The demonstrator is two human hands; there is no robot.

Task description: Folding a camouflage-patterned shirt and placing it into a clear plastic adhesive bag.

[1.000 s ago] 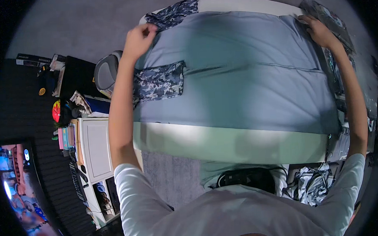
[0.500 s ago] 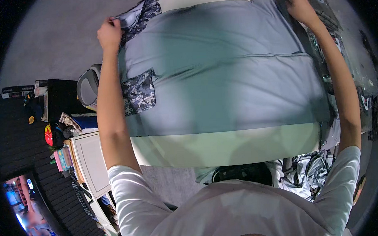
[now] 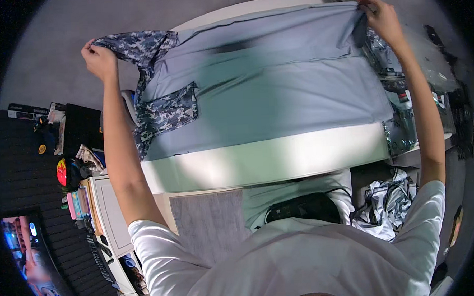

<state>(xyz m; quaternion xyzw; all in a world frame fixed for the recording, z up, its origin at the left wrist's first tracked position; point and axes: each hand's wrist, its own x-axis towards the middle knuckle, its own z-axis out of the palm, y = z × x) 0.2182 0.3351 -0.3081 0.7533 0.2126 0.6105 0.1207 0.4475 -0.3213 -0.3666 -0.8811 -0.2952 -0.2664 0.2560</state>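
The left hand pinched the end of a camouflage sleeve out past the left end of the white worktop, with grey floor beyond it. The right hand pinched the far right corner of the grey garment, which lay spread between both hands. Nearer the body, a strip of worktop showed along its edge. Right of the garment lay clear plastic bags, their dark contents indistinct.

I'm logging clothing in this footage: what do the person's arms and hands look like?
The left hand and right hand are bare, without gloves; no watch or bracelet is visible. Plain white, short sleeves leave both forearms uncovered.
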